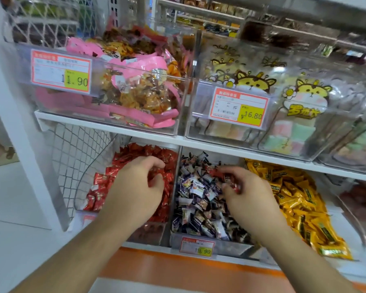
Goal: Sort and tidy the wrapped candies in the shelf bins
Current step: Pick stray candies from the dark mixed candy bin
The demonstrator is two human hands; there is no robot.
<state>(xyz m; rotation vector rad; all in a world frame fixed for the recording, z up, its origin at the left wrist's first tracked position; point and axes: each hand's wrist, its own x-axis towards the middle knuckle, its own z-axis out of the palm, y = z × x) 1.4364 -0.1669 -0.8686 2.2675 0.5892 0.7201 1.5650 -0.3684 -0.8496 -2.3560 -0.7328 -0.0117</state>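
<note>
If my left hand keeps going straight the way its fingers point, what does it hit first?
Most likely the red wrapped candies heaped toward the back of the left bin. The left hand hangs over that pile with its fingers curled toward the rear and slightly right. Depth is hard to judge from this view.

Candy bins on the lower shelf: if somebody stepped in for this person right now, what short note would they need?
Left hand: over the red candies in the left bin, fingers loosely curled; whether it holds any is unclear.
Right hand: over the middle bin of purple-and-white candies, pinching red-wrapped candies that seem strays.
Yellow candies fill the bin to the right.
Done: some red strays picked out.
Left: probably drop them in the red bin, then check the middle bin for more.
</note>
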